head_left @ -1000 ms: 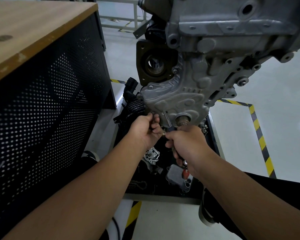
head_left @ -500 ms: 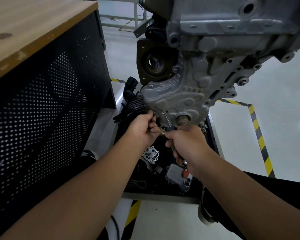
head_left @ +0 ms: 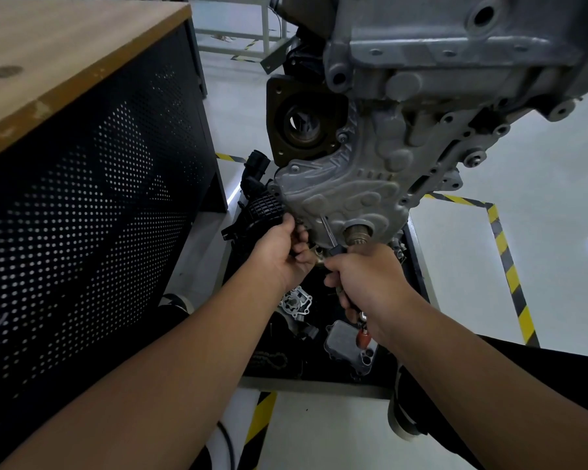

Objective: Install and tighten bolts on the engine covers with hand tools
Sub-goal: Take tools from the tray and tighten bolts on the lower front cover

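The right hand (head_left: 367,283) covers nearly all of the tool's handle, so only the thin shaft (head_left: 327,230) and a red end (head_left: 363,338) under the wrist show, and the shaft's tip is too small to read against the engine cover (head_left: 347,195). Whatever the left hand (head_left: 282,252) pinches at the cover's lower edge sits behind its curled fingers. The engine block (head_left: 455,56) runs off the top and right edges, and the tabletop (head_left: 48,52) off the left.
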